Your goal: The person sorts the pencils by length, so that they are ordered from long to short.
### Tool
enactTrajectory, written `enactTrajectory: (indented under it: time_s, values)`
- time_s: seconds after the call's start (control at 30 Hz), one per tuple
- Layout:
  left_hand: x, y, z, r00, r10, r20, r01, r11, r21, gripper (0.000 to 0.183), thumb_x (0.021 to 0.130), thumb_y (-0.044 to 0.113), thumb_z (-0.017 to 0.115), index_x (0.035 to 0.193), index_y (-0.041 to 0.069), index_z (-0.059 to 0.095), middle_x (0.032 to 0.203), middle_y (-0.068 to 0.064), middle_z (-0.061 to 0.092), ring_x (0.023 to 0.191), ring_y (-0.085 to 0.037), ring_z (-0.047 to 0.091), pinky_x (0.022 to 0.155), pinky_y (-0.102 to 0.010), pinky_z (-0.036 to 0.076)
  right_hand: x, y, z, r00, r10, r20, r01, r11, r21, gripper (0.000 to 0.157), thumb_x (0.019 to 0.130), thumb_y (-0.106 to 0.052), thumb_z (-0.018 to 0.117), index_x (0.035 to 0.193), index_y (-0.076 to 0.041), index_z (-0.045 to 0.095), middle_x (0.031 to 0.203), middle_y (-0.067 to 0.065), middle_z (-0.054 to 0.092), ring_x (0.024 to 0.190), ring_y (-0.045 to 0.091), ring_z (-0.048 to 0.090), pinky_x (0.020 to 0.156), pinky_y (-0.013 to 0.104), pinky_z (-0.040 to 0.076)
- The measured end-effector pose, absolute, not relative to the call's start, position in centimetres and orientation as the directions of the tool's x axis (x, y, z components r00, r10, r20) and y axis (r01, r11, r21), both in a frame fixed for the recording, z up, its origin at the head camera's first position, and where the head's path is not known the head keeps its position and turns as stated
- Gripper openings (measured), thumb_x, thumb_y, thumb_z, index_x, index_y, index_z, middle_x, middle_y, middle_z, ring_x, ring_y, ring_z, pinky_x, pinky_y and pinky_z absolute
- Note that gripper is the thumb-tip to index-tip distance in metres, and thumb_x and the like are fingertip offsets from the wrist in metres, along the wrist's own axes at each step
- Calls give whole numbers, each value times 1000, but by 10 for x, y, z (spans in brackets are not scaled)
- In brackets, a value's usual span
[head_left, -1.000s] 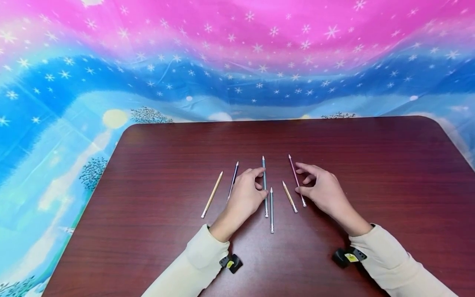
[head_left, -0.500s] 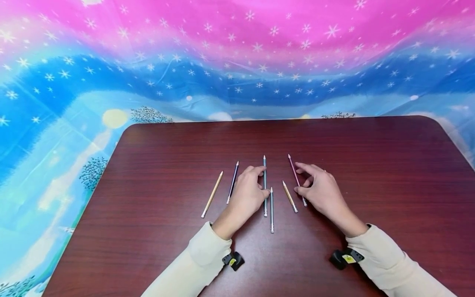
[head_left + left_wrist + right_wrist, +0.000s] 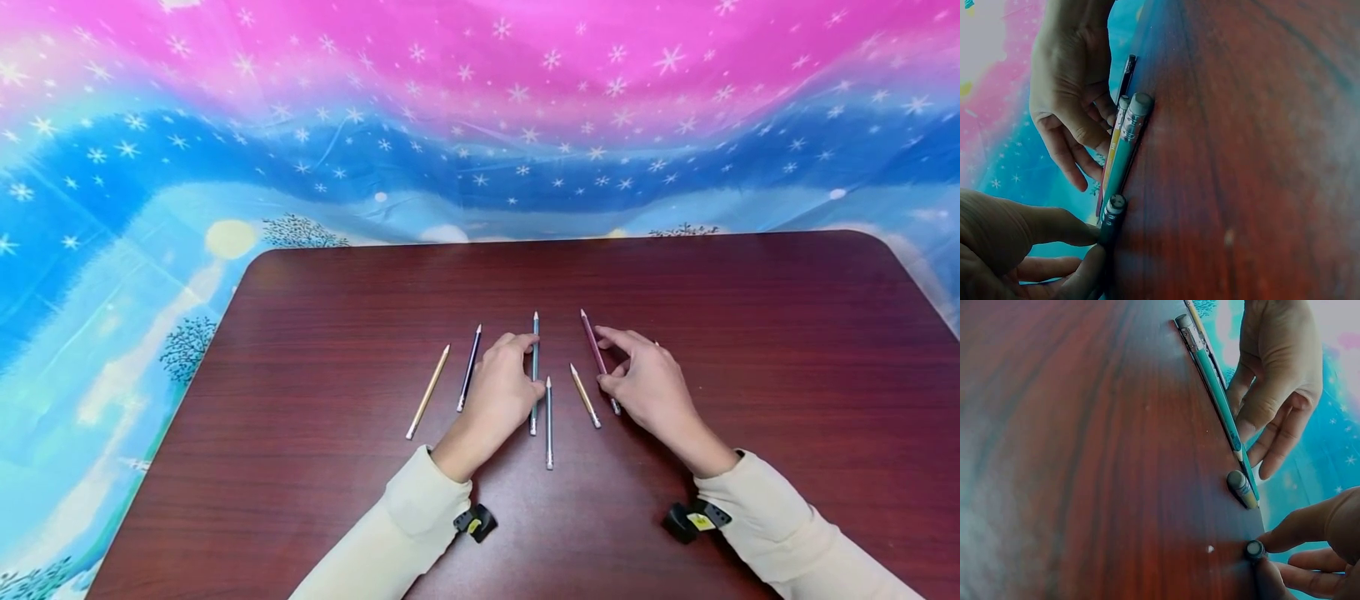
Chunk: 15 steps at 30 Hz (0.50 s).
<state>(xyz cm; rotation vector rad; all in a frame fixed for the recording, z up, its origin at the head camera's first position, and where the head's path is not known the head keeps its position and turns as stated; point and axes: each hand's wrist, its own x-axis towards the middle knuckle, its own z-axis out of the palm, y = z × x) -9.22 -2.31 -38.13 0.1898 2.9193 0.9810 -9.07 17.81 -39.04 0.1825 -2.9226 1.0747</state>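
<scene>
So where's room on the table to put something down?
Bare: the table left of the long yellow pencil, right of the right hand, along the patterned cloth, and between the sleeves. Crowded: between the left hand and right hand, where two blue-green pencils, a short yellow pencil and a pink pencil lie close together.

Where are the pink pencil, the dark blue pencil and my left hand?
Pink pencil (image 3: 593, 343): head view, shaft beside the fingers.
Dark blue pencil (image 3: 469, 368): head view, middle of the shaft.
Left hand (image 3: 497, 382): head view, back of the hand.
</scene>
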Motion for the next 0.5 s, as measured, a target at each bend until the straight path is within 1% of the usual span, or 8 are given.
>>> enactTrajectory:
  time_s: [0.03, 0.1, 0.17, 0.23, 0.3, 0.4, 0.47, 0.5]
  values:
    - [-92, -23, -381, -991, 134, -17, 97, 795, 599, 61, 80, 11, 88, 137, 10, 68, 124, -3, 72, 104, -25, 72, 90, -42, 59, -91, 178, -390, -993, -99, 61, -115, 759, -641, 64, 80, 4, 73, 142, -2, 62, 120, 13, 73, 69, 11, 68, 80, 42, 52]
    - [-92, -23, -380, -991, 132, -19, 95, 797, 596, 60, 80, 12, 88, 137, 9, 68, 122, -4, 73, 104, -26, 72, 90, -42, 59, -90, 177, -390, -994, -96, 60, -112, 759, -641, 64, 79, 4, 70, 142, -3, 62, 120, 12, 73, 69, 12, 68, 92, 51, 52]
    - [-92, -23, -380, -991, 133, -19, 95, 792, 603, 59, 80, 12, 89, 136, 8, 68, 116, -5, 73, 102, -26, 72, 89, -43, 59, -90, 177, -390, -994, -93, 60, -109, 757, -644, 64, 78, 5, 68, 142, -3, 63, 119, 12, 73, 69, 13, 67, 103, 59, 47]
    - [-92, -23, -380, -990, 136, -19, 97, 789, 606, 58, 81, 13, 89, 134, 7, 69, 108, -4, 73, 97, -24, 71, 87, -42, 59, -91, 177, -390, -994, -90, 60, -108, 758, -643, 65, 78, 5, 67, 142, -4, 63, 118, 12, 73, 68, 13, 65, 105, 60, 45]
    - [-93, -23, -380, -990, 142, -18, 102, 786, 609, 56, 81, 13, 89, 133, 6, 69, 101, -4, 72, 92, -23, 70, 85, -41, 58, -91, 176, -390, -994, -91, 62, -110, 761, -640, 65, 77, 5, 67, 141, -4, 63, 118, 11, 73, 68, 12, 64, 94, 52, 50]
    - [-94, -23, -380, -989, 149, -18, 108, 791, 602, 55, 81, 14, 89, 132, 6, 70, 96, -3, 71, 87, -21, 68, 81, -39, 58, -91, 176, -391, -994, -89, 66, -110, 765, -634, 65, 77, 5, 66, 141, -4, 64, 118, 11, 73, 68, 11, 64, 81, 42, 47]
    - [-95, -23, -380, -988, 151, -19, 110, 795, 597, 55, 81, 14, 89, 132, 6, 70, 95, -3, 71, 86, -21, 68, 81, -39, 58, -91, 176, -391, -994, -86, 68, -109, 765, -634, 65, 76, 6, 66, 140, -4, 64, 118, 10, 73, 68, 11, 64, 77, 38, 46]
    - [-96, -23, -380, -988, 150, -23, 107, 796, 596, 55, 81, 14, 89, 132, 6, 70, 95, -3, 71, 87, -21, 68, 82, -39, 58, -91, 176, -391, -994, -84, 70, -109, 764, -636, 65, 76, 6, 66, 140, -4, 64, 117, 10, 73, 68, 11, 64, 77, 38, 46]
